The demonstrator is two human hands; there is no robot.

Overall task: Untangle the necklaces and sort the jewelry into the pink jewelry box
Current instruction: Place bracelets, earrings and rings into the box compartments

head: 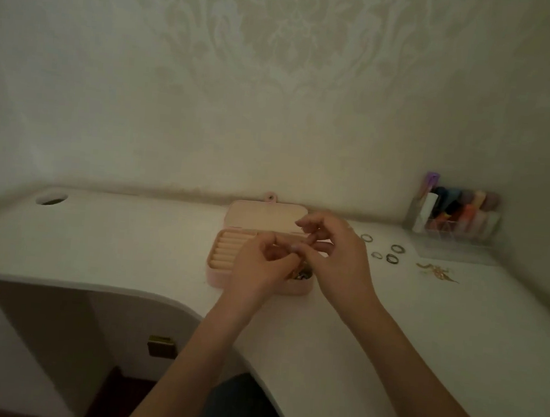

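Two hands meet over the open pink jewelry box on the white desk: left hand and right hand curl fingertip to fingertip, contents indiscernible; rings and gold necklaces lie at the box's 3 o'clock

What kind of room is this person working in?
Probably a bedroom or dressing corner at home. A white desk stands against patterned wallpaper, a clear organizer in the corner holds colourful cosmetics or similar, and an open pink jewelry box sits under both hands.
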